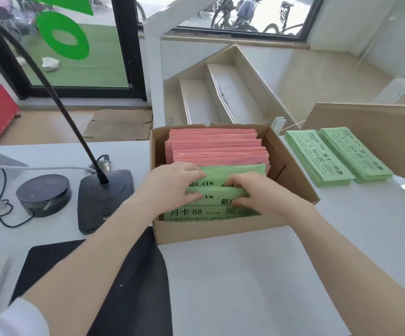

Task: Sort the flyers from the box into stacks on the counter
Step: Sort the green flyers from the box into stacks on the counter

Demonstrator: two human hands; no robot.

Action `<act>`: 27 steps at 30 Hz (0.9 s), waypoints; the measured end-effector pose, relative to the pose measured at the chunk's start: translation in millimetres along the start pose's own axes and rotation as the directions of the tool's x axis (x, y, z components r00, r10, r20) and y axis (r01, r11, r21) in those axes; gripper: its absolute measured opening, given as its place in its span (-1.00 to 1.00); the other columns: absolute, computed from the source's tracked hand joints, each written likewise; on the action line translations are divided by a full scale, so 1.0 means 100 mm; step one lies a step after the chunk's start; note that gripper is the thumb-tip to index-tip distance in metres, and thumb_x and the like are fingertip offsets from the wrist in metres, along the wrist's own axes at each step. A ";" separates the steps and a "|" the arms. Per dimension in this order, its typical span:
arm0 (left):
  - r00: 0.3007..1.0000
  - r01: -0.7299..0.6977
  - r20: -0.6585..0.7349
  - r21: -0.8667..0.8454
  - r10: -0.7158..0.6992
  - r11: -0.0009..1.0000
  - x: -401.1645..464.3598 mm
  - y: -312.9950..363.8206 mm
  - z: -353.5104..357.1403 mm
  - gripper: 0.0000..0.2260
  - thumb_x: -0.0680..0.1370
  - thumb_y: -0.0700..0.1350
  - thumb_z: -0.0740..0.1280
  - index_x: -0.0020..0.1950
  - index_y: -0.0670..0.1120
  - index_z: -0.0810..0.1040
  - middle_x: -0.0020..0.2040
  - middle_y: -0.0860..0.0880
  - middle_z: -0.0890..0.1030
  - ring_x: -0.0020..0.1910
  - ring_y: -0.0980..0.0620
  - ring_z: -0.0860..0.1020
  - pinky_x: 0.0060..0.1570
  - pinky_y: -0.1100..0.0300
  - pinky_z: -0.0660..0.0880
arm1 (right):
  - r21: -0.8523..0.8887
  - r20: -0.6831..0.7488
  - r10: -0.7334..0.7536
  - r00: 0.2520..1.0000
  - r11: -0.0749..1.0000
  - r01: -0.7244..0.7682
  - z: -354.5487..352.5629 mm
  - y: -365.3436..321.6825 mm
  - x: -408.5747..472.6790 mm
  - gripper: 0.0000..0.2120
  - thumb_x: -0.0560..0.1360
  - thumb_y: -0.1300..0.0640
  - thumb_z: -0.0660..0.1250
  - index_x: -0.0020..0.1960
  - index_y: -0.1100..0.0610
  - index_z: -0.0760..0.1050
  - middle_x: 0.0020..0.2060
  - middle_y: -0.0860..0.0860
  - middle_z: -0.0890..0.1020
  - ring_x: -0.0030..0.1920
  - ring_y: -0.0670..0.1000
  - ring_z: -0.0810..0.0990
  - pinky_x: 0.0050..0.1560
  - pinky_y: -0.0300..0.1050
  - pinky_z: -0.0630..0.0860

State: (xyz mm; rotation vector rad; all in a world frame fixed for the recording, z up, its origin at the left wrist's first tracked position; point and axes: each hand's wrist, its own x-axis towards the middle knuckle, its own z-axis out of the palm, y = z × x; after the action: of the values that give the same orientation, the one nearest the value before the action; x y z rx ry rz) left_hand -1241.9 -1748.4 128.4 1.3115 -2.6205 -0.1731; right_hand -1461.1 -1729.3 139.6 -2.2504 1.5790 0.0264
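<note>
You are early in the sort, judging by how things lie. Two stacks of green flyers (337, 156) already rest side by side on the desk (233, 275), just to the right of the box (293, 170). The box is still mostly full: a thick block of pink flyers (216, 146) stands on edge at the far end, untouched, and more green flyers (221, 209) fill the near end.

Your left hand (172, 183) and right hand (252, 190) are both inside the box, fingers (196, 175) curled over the top edge of a green bundle and pressed onto it, thumbs toward you.

The green sheets are thin paper, printed in black with "GYM" and "88". The pink edges sit uneven, so expect them to fan out when lifted.
</note>
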 end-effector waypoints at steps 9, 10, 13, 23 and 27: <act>0.982 -0.154 -0.103 0.047 0.158 0.987 -0.14 0.15 -0.08 -0.79 0.47 -0.02 0.35 0.01 -0.11 0.59 0.03 -0.10 0.62 0.02 -0.19 0.56 -0.06 -0.02 0.53 | -0.287 -0.282 -0.094 0.955 0.958 0.010 -0.10 -0.14 -0.34 -0.84 0.56 -0.02 0.19 -0.07 0.07 0.41 -0.10 -0.02 0.55 -0.03 0.07 0.49 -0.26 -0.13 0.29; 0.984 -0.111 -0.137 0.018 0.112 0.994 -0.19 0.25 -0.12 -0.79 0.51 -0.02 0.28 0.04 -0.11 0.57 -0.05 -0.08 0.64 -0.09 -0.17 0.58 -0.20 0.03 0.52 | -0.312 -0.343 -0.118 0.932 0.950 0.006 -0.13 -0.14 -0.44 -0.82 0.57 -0.03 0.17 -0.03 0.07 0.43 -0.08 -0.02 0.56 -0.02 0.07 0.51 -0.27 -0.13 0.27; 0.914 -0.126 -0.383 0.039 0.131 0.991 -0.37 0.67 -0.32 -0.75 0.50 0.01 0.16 0.01 -0.06 0.56 -0.25 -0.05 0.66 -0.37 -0.12 0.59 -0.50 0.13 0.46 | -0.360 -0.474 -0.211 0.855 0.932 0.031 -0.27 -0.10 -0.85 -0.81 0.53 0.00 0.20 0.00 0.08 0.52 -0.13 -0.04 0.61 -0.12 0.10 0.58 -0.43 -0.16 0.19; 0.988 -0.013 -0.154 -0.144 -0.010 0.990 -0.91 1.75 0.24 -0.77 0.56 0.01 0.15 0.16 0.02 0.49 -0.09 -0.02 0.65 -0.15 -0.12 0.59 -0.27 0.07 0.49 | -0.320 -0.189 -0.081 0.979 0.947 0.017 0.12 0.27 -1.95 -0.80 0.55 -0.02 0.19 0.07 0.07 0.44 -0.01 -0.05 0.54 0.02 0.07 0.52 -0.27 -0.11 0.30; 0.973 0.184 -0.079 -0.312 -0.219 0.932 -1.03 1.84 0.56 -0.82 0.55 0.02 0.27 0.06 -0.03 0.55 -0.13 -0.01 0.63 -0.13 -0.07 0.56 -0.22 0.14 0.44 | -0.282 -0.159 -0.048 0.986 0.959 0.001 0.47 0.45 -1.97 -0.76 0.53 -0.06 0.23 0.02 0.11 0.43 -0.07 0.00 0.55 -0.03 0.09 0.52 -0.26 -0.11 0.32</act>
State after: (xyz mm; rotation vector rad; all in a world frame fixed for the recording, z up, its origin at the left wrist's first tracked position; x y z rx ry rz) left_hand -1337.8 -1554.9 96.1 1.4294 -2.2511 -0.4971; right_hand -1564.3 -1549.8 128.4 -2.5482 1.7256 0.0634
